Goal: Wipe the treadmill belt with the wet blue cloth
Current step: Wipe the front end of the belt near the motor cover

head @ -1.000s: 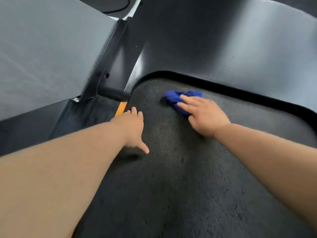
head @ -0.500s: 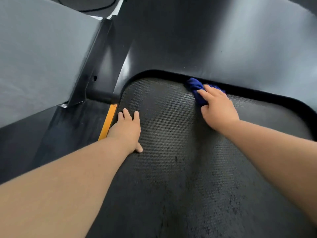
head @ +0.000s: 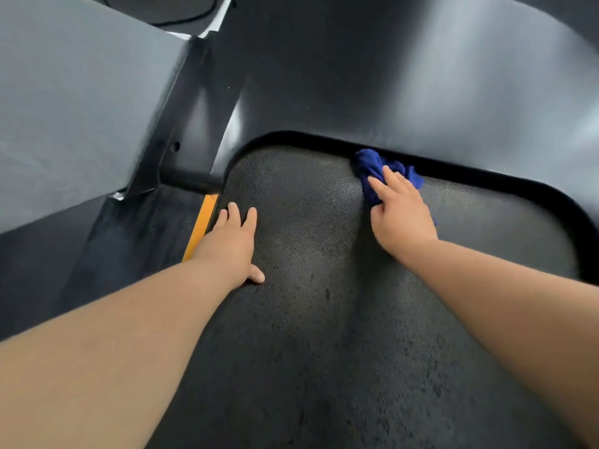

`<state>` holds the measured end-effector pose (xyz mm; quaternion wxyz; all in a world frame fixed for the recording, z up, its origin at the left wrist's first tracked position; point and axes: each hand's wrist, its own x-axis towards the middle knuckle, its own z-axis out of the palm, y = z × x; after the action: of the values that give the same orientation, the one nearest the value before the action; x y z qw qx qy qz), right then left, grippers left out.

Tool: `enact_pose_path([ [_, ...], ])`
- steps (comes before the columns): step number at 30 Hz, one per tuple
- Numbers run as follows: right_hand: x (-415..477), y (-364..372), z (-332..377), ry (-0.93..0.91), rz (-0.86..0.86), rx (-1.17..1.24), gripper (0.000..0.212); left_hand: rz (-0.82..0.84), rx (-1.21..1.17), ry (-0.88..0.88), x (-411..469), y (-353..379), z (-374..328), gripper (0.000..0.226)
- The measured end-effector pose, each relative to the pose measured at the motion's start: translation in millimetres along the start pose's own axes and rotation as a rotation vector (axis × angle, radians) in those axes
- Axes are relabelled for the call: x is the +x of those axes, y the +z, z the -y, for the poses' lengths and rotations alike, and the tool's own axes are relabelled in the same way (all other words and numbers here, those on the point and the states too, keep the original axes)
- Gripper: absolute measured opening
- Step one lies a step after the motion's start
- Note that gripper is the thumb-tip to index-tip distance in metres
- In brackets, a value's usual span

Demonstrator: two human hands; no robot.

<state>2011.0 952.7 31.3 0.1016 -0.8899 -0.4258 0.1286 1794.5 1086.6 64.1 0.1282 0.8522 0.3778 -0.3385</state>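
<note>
The right hand (head: 402, 215) presses the bunched blue cloth (head: 372, 166) onto the belt (head: 308, 303) at its far edge, just under the dark motor cover (head: 389, 92). Its grip looks flat with the fingers straight, though the thumb is hidden. The left hand (head: 230, 244) rests on the belt, grip spread, beside the yellow strip (head: 202, 222).

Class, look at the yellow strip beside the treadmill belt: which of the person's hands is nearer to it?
Left. The left hand lies on the belt right beside the yellow strip; the right hand is across the belt, on the blue cloth.
</note>
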Motion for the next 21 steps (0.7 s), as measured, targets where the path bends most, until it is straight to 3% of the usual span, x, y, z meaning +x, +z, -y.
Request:
enact_pose_path([
  [2, -8, 2, 34, 0.085, 0.046, 0.030, 0.055, 0.006, -0.002, 0.000, 1, -1, -1, 0.122],
  [4, -24, 14, 60, -0.235, 0.134, -0.023, 0.056, -0.001, -0.002, 0.002, 1, -1, -1, 0.123],
  [7, -32, 12, 42, -0.706, 0.292, -0.173, 0.056, 0.003, -0.011, 0.000, 1, 1, 0, 0.125],
  [9, -17, 5, 5, -0.626, 0.149, -0.224, 0.057, 0.009, -0.019, 0.007, 2, 2, 3, 0.124],
  [12, -7, -17, -38, -0.025, 0.043, -0.142, 0.054, 0.016, -0.004, 0.006, 1, 2, 2, 0.124],
  [14, -7, -15, -30, 0.165, 0.078, -0.149, 0.057, 0.022, 0.006, -0.012, 2, 0, 0, 0.124],
  [16, -8, -6, -4, 0.117, 0.081, -0.125, 0.061, 0.027, 0.014, -0.022, 2, -2, -3, 0.124],
  [21, -18, 6, -2, -0.477, 0.274, -0.120, 0.067, -0.004, 0.026, 0.038, -5, -4, -10, 0.121],
])
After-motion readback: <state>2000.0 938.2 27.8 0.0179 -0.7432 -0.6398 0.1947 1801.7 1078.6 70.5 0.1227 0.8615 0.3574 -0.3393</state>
